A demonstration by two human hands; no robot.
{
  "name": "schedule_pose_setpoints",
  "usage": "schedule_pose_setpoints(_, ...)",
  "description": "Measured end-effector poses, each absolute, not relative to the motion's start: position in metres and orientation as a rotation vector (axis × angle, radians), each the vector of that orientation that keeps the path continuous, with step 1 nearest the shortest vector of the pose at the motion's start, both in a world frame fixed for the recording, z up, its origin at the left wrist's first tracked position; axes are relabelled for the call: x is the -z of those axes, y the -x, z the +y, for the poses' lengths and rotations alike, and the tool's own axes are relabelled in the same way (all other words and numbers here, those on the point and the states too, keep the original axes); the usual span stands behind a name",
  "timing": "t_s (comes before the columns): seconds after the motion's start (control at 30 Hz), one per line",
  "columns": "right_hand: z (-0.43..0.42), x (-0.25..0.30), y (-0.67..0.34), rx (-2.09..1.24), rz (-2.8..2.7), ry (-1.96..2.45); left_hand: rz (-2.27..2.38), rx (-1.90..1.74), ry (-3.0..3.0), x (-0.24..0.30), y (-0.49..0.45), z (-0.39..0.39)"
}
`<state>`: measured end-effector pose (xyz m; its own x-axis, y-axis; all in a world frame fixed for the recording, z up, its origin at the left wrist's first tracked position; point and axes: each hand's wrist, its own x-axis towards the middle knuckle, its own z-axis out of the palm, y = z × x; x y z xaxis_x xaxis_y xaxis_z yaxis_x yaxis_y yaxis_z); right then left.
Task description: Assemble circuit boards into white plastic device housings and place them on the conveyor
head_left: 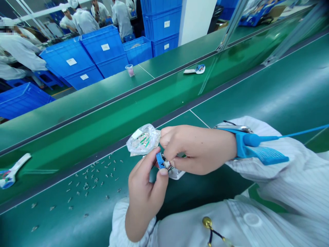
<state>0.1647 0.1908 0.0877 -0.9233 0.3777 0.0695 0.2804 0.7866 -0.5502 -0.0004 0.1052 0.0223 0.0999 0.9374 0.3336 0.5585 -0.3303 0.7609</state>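
The left hand [146,185] is pinching a small blue clip [160,160]. The right hand [195,148] is clenching a white piece [178,173] beside a crinkly bag [143,140].

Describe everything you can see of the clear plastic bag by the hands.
The clear plastic bag is small, crinkled and glossy, with a white label near its top and small green and whitish pieces inside. It sits above the green mat, just beyond the left hand, its right edge against the right hand. Whether it is gripped cannot be told.
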Motion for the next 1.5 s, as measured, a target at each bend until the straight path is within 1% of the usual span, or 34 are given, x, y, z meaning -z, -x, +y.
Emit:
schedule_pose_setpoints(0.3,0.192,-0.089,-0.166,-0.884,-2.830,0.476,1.413,-1.142,-2.195,-0.028,0.003,0.105)
schedule_pose_setpoints(0.63,0.182,-0.079,-0.164,-0.858,-2.623,0.609,1.548,-1.052,-2.240,-0.031,0.001,0.103)
schedule_pose_setpoints(0.8,0.180,-0.075,-0.164,-0.835,-2.565,0.576,1.554,-1.043,-2.171,-0.028,-0.002,0.102)
schedule_pose_setpoints(1.07,0.174,-0.070,-0.163,-0.814,-2.550,0.531,1.492,-0.960,-1.865,-0.035,-0.002,0.094)
schedule_pose_setpoints(1.2,0.178,-0.067,-0.165,-0.895,-2.565,0.552,1.442,-0.942,-1.768,-0.028,-0.002,0.099)
schedule_pose_setpoints(1.3,0.193,-0.061,-0.170,-1.071,-2.618,0.644,1.475,-0.911,-1.656,-0.018,-0.002,0.105)
schedule_pose_setpoints(1.37,0.211,-0.054,-0.175,-1.139,-2.596,0.846,1.549,-0.898,-1.592,-0.014,-0.001,0.108)
schedule_pose_setpoints(1.43,0.236,-0.046,-0.182,-1.043,-2.475,1.165,1.680,-0.922,-1.562,-0.013,-0.001,0.110)
schedule_pose_setpoints(1.5,0.269,-0.037,-0.191,-0.824,-2.317,1.420,1.764,-0.973,-1.613,-0.012,0.000,0.112)
